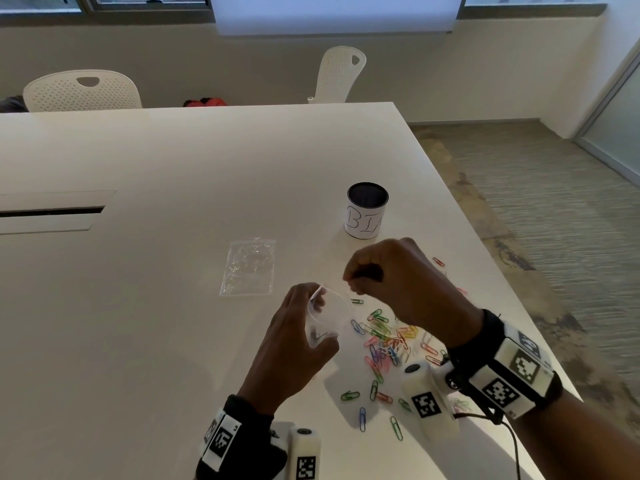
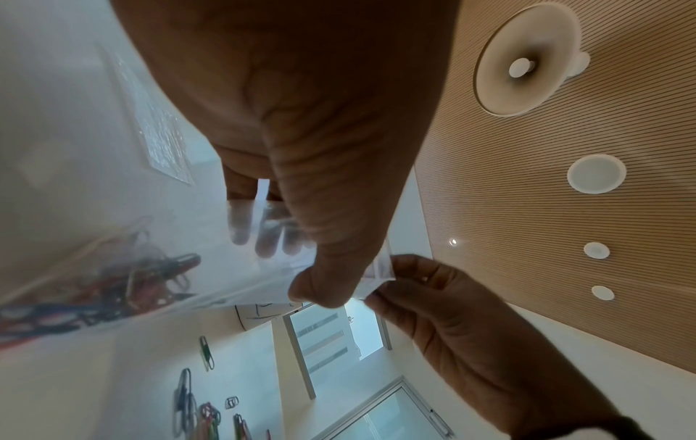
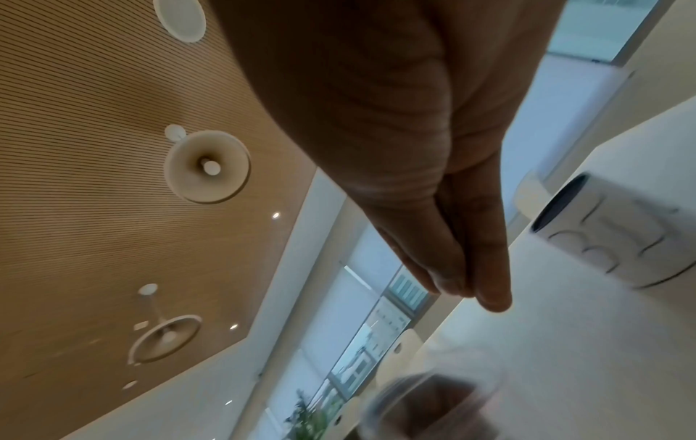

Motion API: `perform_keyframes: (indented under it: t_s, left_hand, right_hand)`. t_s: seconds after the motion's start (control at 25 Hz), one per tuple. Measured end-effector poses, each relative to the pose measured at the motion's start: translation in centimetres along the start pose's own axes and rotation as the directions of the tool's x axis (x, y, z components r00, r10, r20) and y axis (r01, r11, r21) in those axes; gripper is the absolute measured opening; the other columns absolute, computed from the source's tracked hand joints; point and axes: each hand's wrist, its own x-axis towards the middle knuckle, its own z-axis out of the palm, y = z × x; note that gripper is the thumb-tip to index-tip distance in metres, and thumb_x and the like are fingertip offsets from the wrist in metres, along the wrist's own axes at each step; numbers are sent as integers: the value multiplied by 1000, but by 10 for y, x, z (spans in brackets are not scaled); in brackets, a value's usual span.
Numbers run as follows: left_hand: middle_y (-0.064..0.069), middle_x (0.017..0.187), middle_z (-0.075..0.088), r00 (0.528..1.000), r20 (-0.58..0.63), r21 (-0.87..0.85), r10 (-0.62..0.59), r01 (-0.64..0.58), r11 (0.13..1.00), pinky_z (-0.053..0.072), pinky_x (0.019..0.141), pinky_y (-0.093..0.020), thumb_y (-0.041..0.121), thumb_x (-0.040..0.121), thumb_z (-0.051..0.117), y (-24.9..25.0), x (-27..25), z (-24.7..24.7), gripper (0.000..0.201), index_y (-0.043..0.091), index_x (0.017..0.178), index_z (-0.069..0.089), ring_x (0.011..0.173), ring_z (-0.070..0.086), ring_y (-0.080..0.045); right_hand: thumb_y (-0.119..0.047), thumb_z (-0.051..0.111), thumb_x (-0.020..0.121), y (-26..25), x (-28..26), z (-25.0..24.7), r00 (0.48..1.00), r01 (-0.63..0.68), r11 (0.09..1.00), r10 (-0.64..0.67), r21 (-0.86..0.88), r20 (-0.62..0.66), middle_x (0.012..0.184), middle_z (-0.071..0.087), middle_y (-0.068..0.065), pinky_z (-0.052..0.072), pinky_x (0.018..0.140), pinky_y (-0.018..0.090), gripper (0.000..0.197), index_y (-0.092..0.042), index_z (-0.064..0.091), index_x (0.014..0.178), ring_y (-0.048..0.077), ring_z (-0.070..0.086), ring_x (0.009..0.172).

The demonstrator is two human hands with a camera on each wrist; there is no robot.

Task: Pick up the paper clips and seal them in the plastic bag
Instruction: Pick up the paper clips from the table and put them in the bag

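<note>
A small clear plastic bag [image 1: 330, 315] hangs above the white table [image 1: 173, 161], its mouth held wide. My left hand [image 1: 313, 322] grips one side of it, thumb in front and fingers behind the film. My right hand [image 1: 356, 282] pinches the opposite rim. In the left wrist view the plastic bag [image 2: 233, 268] holds several coloured paper clips [image 2: 124, 279] at its bottom, and the right hand [image 2: 380, 285] nips the bag's corner. Several loose paper clips [image 1: 384, 337] lie scattered on the table under and right of my hands. The right wrist view shows my right hand [image 3: 474, 285] with fingertips pressed together.
A second clear bag [image 1: 248, 266] lies flat on the table left of my hands. A white cup marked BIN [image 1: 367, 211] stands behind them. The table's right edge [image 1: 485, 244] runs close by, with a few clips near it. Two white chairs stand at the far side.
</note>
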Motion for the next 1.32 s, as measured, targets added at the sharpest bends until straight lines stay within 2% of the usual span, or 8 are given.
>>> perform_keyframes:
  t_s: [0.28, 0.36, 0.52, 0.72, 0.88, 1.04, 1.16, 1.32]
  left_hand:
    - [17, 112, 57, 1000, -6, 1, 17, -17, 1000, 42, 82, -3, 23, 80, 82, 2, 4, -1, 61, 30, 128, 47, 109, 57, 1]
    - [18, 113, 58, 1000, 0, 11, 15, -15, 1000, 41, 84, -7, 23, 79, 82, 4, 3, -1, 61, 31, 128, 47, 109, 57, 3]
    - [17, 114, 58, 1000, 12, 8, 12, -12, 1000, 41, 83, -8, 23, 80, 83, 6, 3, -1, 60, 32, 127, 47, 110, 59, -1]
    - [16, 113, 59, 1000, 23, 14, 10, -11, 1000, 41, 84, -10, 22, 80, 81, 8, 3, 2, 58, 32, 126, 47, 109, 60, -4]
    - [17, 113, 58, 999, 31, 14, 5, -5, 1000, 41, 84, -9, 22, 79, 81, 9, 1, 1, 59, 33, 126, 46, 108, 59, -2]
    - [19, 114, 57, 1000, 23, 13, -11, 11, 1000, 39, 82, -6, 22, 79, 82, 8, -2, 1, 60, 34, 126, 45, 109, 58, 0]
    - [17, 113, 58, 1000, 12, 5, -15, 15, 1000, 40, 82, -7, 21, 79, 82, 8, -3, 0, 60, 32, 126, 47, 110, 58, -1]
    - [16, 113, 58, 1000, 9, 10, -22, 21, 1000, 40, 82, -7, 21, 79, 82, 9, -3, 0, 60, 31, 126, 47, 111, 58, -1]
  right_hand:
    - [-4, 83, 81, 126, -12, -43, 931, -332, 938, 309, -100, -194, 83, 79, 2, 55, 71, 13, 13, -13, 81, 90, 11, 74, 76]
    - [-2, 80, 83, 159, -18, -51, 896, -418, 898, 381, -140, -227, 95, 80, 9, 54, 76, 24, 17, -9, 80, 100, 15, 71, 81]
    - [-2, 71, 91, 194, -19, -47, 867, -498, 830, 470, -251, -165, 120, 73, 13, 54, 90, 33, 35, -8, 71, 125, 24, 69, 99]
    - [5, 56, 96, 203, -13, -31, 889, -426, 820, 457, -383, -11, 141, 55, 5, 50, 104, 39, 55, -18, 54, 146, 28, 58, 124]
    - [11, 53, 92, 200, -21, -22, 919, -354, 827, 394, -436, 2, 131, 63, 2, 54, 92, 35, 52, -17, 66, 134, 27, 66, 111]
    - [5, 55, 96, 185, -35, -18, 912, -374, 852, 410, -367, 22, 126, 66, 2, 55, 93, 39, 39, -15, 72, 123, 25, 65, 109]
    - [3, 56, 97, 167, -42, -10, 926, -334, 894, 371, -297, 76, 124, 68, 3, 54, 90, 32, 33, -12, 74, 120, 22, 65, 108]
    - [-16, 68, 97, 151, -42, -8, 932, -320, 926, 345, -201, 107, 121, 66, 5, 56, 88, 31, 29, -14, 69, 126, 20, 67, 101]
